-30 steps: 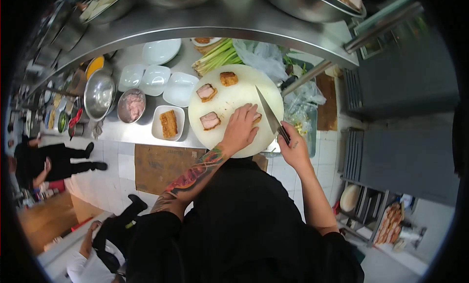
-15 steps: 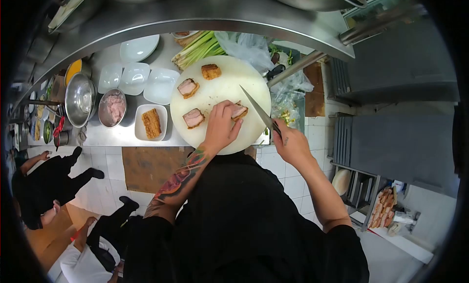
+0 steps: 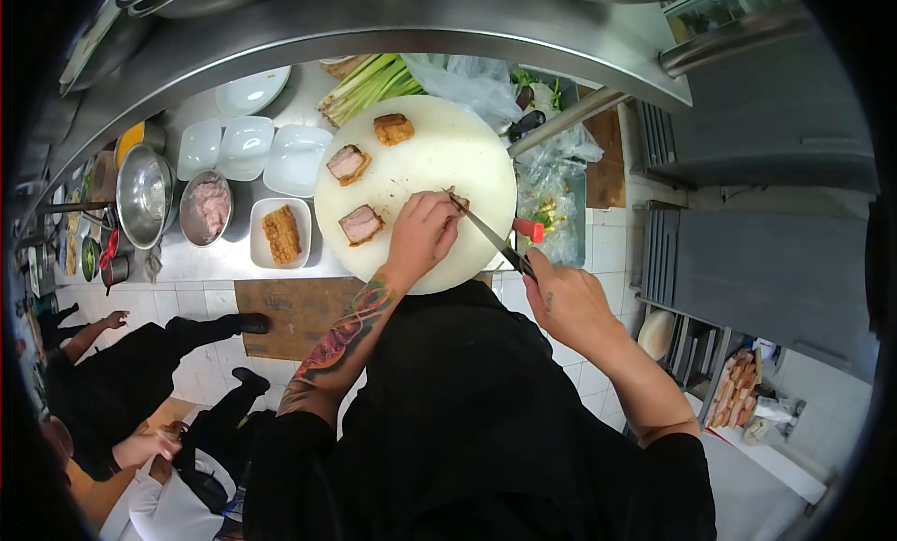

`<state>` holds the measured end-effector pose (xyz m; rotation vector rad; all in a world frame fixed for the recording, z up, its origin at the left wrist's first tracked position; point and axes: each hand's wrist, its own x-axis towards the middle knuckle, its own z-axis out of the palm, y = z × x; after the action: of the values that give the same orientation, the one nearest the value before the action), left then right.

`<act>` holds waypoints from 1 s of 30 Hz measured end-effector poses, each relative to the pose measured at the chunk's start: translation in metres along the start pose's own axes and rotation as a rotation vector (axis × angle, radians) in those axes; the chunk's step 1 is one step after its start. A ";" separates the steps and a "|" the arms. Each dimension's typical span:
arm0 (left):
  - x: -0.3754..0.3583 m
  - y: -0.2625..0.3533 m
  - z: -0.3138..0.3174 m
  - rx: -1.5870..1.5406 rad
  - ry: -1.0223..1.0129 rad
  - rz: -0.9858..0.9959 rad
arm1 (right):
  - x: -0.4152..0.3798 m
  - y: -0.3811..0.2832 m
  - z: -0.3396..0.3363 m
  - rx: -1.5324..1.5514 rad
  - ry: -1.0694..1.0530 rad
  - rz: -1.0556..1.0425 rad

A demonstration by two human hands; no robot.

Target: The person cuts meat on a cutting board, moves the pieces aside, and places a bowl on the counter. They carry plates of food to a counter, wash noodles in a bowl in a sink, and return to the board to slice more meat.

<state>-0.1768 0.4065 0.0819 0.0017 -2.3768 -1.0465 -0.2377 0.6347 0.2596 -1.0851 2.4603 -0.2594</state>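
Note:
My right hand (image 3: 568, 301) grips the handle of a kitchen knife (image 3: 488, 233), its blade pointing up and left across the round white cutting board (image 3: 467, 149). My left hand (image 3: 422, 231) is closed over a piece of crispy pork belly (image 3: 456, 199), mostly hidden under the fingers, with the blade right at its edge. Left of that hand lies a pork chunk (image 3: 362, 225) with pink meat showing. Further up sit another cut chunk (image 3: 348, 164) and a browned one (image 3: 393, 128).
A white dish (image 3: 304, 252) with a browned pork slab stands left of the board, near white bowls (image 3: 246, 149) and a metal bowl of pinkish meat (image 3: 183, 225). Spring onions (image 3: 374, 88) lie behind. A steel shelf (image 3: 392, 50) overhangs the counter. Two people are at lower left.
The knife has moved left and down, its blade now at the pork under my left hand. A red object shows beside the board. The people at lower left have moved.

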 end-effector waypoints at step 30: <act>-0.008 -0.007 -0.009 -0.068 0.004 -0.018 | 0.020 -0.025 -0.002 -0.065 -0.144 0.073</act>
<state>-0.1677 0.3974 0.0782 0.0002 -2.3409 -1.1344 -0.2338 0.6031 0.2637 -1.0012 2.3882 -0.0762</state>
